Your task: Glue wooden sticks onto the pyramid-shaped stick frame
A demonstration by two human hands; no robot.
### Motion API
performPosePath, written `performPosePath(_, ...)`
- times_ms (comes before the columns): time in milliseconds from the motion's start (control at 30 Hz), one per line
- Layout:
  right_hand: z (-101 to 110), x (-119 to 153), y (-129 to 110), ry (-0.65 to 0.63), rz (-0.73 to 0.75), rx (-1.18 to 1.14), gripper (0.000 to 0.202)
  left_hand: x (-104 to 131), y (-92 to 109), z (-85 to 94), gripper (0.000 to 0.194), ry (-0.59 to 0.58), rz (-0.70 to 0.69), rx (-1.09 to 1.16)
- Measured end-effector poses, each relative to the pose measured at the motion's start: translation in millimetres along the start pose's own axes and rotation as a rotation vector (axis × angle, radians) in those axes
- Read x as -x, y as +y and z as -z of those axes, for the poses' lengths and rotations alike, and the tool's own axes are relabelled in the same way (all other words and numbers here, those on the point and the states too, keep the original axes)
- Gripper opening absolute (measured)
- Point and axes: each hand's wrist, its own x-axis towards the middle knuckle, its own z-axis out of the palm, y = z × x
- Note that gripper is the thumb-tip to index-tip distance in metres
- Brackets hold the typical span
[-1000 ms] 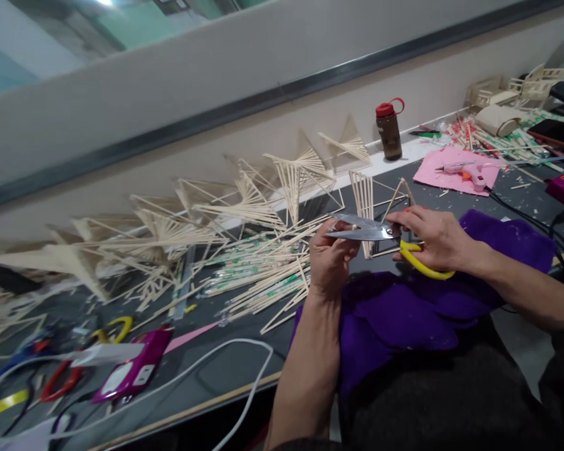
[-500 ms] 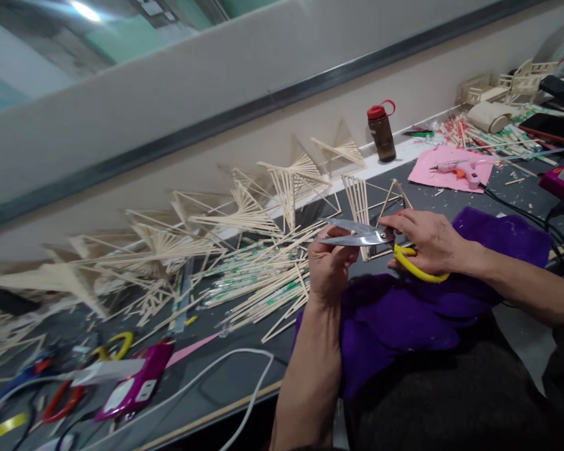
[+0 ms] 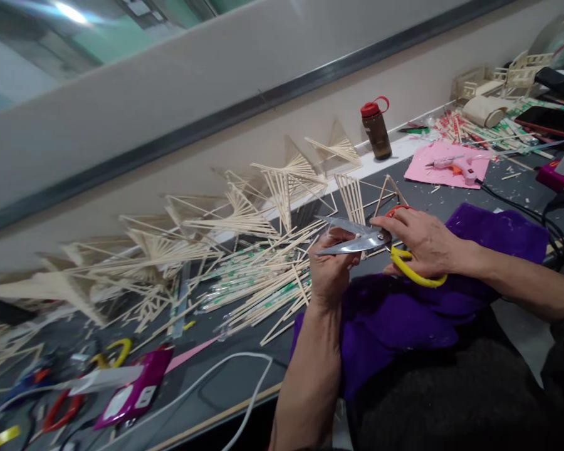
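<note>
My right hand [image 3: 420,241] grips a pair of scissors [image 3: 369,241] with one yellow and one red-orange handle loop. Their metal blades stand apart and point left, across the fingers of my left hand [image 3: 331,266]. Those fingers are closed in a pinch, and the pale tip of a wooden stick [image 3: 358,236] shows at them between the blades; most of it is hidden. Just behind the blades stands a frame of thin wooden sticks [image 3: 350,195]. Purple cloth [image 3: 399,313] lies on my lap below both hands.
Loose wooden chopsticks [image 3: 263,275], some in plastic wrappers, cover the table left of my hands. Several fan-shaped stick structures [image 3: 249,213] line the wall. A brown bottle [image 3: 378,134] stands behind. A glue gun [image 3: 454,164] rests on pink paper [image 3: 418,166]. Cables cross the table at both sides.
The scissor blades have opened wider, and the red-orange loop has come into clearer view above my right hand. My left hand keeps its pinch. The whole view has shifted slightly.
</note>
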Motion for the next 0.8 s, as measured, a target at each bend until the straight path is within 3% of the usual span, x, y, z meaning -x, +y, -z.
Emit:
performPosePath(467,-1.1,-0.3,2.0,-0.024,0.000,-0.073,0.083,-0.6,-2.2,3.3,0.017,-0.009,-0.006,-0.020)
performPosePath(800,3.5,0.7,0.6,-0.055,0.012,-0.020,0.053,0.7,-2.1,0.7,0.020,-0.010,0.016,0.002)
